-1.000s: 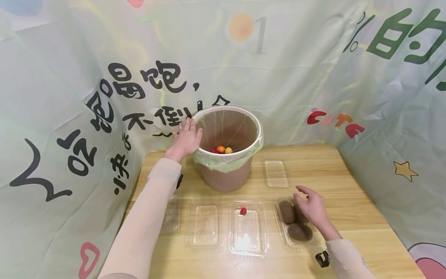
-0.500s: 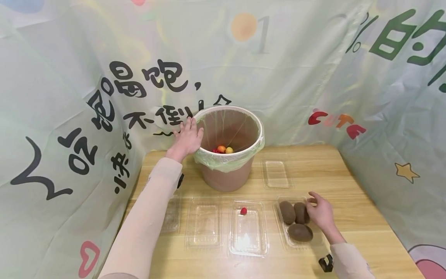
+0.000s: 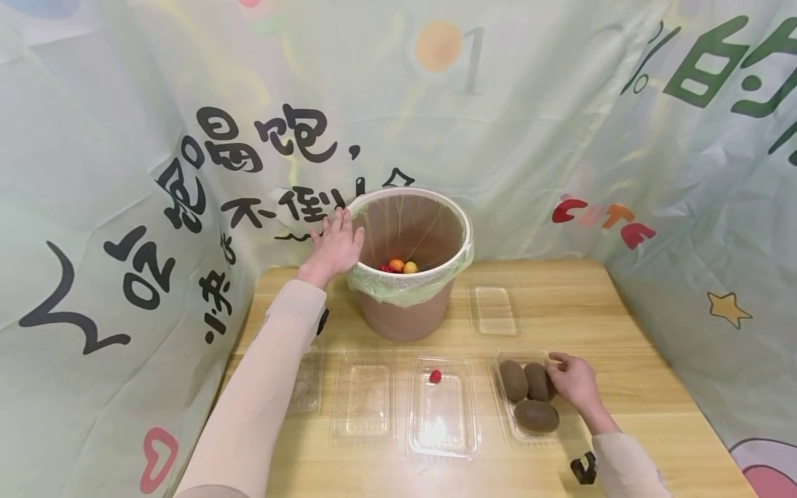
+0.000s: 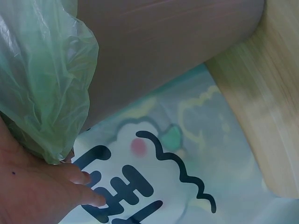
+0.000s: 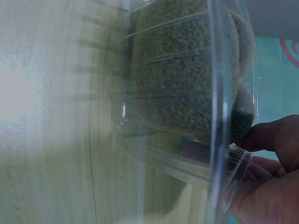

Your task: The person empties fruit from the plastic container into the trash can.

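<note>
My left hand (image 3: 338, 245) rests with spread, straight fingers on the left rim of a brown bin (image 3: 405, 321). A thin green bag (image 4: 51, 88) lines the bin and folds over its edge. Inside lie small orange (image 3: 396, 265), yellow and red fruits, partly hidden by the rim. At the right, three brown fuzzy kiwis (image 3: 537, 416) sit in a clear plastic container (image 3: 507, 430). My right hand (image 3: 574, 382) pinches this container's right edge near its far corner; in the right wrist view, thumb and fingers (image 5: 264, 135) are at its rim, close to a kiwi.
A clear container (image 3: 443, 448) holding one red berry (image 3: 435, 376) stands in the middle. Further clear containers are left of it (image 3: 364, 437) and behind, right of the bin (image 3: 495, 332). Printed cloth (image 3: 529, 138) walls surround the wooden table (image 3: 641, 401).
My right hand has moved from above the kiwis to the right and down onto the container's edge, where it now takes hold. The left hand stays on the bin.
</note>
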Tool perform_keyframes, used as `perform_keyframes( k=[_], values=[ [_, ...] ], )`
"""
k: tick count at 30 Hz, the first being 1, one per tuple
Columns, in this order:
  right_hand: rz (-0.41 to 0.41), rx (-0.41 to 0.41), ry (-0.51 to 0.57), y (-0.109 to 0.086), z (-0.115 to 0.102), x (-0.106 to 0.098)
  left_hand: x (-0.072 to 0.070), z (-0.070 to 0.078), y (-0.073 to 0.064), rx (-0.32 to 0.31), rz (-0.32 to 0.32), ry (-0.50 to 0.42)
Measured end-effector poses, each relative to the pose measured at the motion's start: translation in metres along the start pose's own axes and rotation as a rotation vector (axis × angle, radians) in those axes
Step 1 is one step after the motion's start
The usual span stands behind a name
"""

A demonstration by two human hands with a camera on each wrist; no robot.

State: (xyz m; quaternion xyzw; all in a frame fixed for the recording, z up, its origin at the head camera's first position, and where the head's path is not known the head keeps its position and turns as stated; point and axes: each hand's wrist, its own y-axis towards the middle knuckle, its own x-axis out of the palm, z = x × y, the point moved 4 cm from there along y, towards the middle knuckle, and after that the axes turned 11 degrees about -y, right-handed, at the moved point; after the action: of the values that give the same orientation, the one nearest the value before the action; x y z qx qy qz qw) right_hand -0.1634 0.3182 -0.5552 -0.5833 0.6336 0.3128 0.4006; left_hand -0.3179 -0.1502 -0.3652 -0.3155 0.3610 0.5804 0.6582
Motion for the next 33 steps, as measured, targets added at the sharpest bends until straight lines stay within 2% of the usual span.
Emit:
perform_keyframes(
  k=[8, 14, 24, 33],
  values=[
    [0.007, -0.027, 0.014, -0.001, -0.001, -0.002, 0.001, -0.001, 0.002, -0.002, 0.0, 0.015],
    [-0.005, 0.005, 0.06, 0.001, 0.001, -0.012, 0.001, 0.002, 0.0, 0.001, -0.005, 0.007],
    [-0.046, 0.032, 0.18, 0.014, -0.015, -0.057, 0.0, 0.0, -0.001, -0.009, -0.011, 0.019],
    [0.016, 0.008, 0.23, 0.035, -0.043, -0.096, -0.001, 0.001, -0.002, -0.002, 0.0, 0.02]
  ],
)
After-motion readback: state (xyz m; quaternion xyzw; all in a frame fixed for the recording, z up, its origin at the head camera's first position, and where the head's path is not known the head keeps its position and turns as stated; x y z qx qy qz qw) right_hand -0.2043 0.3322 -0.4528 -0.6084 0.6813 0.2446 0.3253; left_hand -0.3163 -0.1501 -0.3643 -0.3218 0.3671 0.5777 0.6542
